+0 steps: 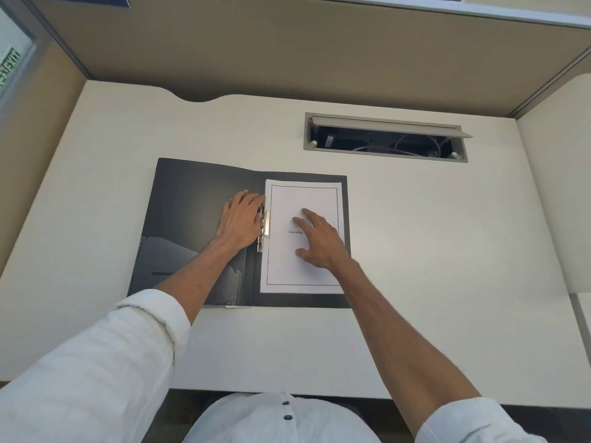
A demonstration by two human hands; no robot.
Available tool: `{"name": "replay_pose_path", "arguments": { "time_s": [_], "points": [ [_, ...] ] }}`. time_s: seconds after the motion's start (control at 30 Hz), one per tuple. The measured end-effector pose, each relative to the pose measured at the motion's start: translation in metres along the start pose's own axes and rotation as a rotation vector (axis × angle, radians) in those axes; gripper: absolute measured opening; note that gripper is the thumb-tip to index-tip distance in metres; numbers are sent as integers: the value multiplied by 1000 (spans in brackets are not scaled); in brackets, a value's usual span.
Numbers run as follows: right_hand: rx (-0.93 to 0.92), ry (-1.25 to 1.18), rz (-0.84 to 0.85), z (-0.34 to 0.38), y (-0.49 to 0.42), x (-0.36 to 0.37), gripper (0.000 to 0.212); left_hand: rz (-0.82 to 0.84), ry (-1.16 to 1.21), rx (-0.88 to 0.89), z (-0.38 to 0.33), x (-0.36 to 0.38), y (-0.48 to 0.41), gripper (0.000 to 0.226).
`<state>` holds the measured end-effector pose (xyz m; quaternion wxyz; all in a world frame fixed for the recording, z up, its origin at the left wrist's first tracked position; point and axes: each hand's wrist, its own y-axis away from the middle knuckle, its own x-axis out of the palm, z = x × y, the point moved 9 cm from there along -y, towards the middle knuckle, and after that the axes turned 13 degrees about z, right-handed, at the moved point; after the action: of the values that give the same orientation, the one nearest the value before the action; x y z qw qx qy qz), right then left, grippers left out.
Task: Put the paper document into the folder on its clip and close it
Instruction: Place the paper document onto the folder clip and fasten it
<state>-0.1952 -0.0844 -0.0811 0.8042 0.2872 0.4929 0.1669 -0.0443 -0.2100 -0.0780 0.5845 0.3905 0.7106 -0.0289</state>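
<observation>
The flat, released right hand [319, 243] pins the paper document [303, 266] in the open black folder [185, 199] so the left hand [240, 223], its grip unclear, can work the metal clip [263, 230].

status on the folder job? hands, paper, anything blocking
Left hand flat at the metal clip, right hand open, pressing the paper document. Document lies on the right half of the open folder. Folder not yet closed. Nothing blocking.

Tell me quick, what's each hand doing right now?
Left hand: open, fingers at the folder's metal clip, gripping nothing visible.
Right hand: open, fingers spread, pressing the white paper document flat.
</observation>
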Motion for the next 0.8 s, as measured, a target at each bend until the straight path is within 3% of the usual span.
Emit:
{"name": "replay_pose_path", "arguments": {
  "time_s": [0.43,0.8],
  "points": [
    [-21,-3,-3,0,4,-2,84,-195,193,-4,0,-13,31,18],
    [-24,-8,9,1,9,-2,82,-103,272,45,-1,23,79,27]
  ]
}}
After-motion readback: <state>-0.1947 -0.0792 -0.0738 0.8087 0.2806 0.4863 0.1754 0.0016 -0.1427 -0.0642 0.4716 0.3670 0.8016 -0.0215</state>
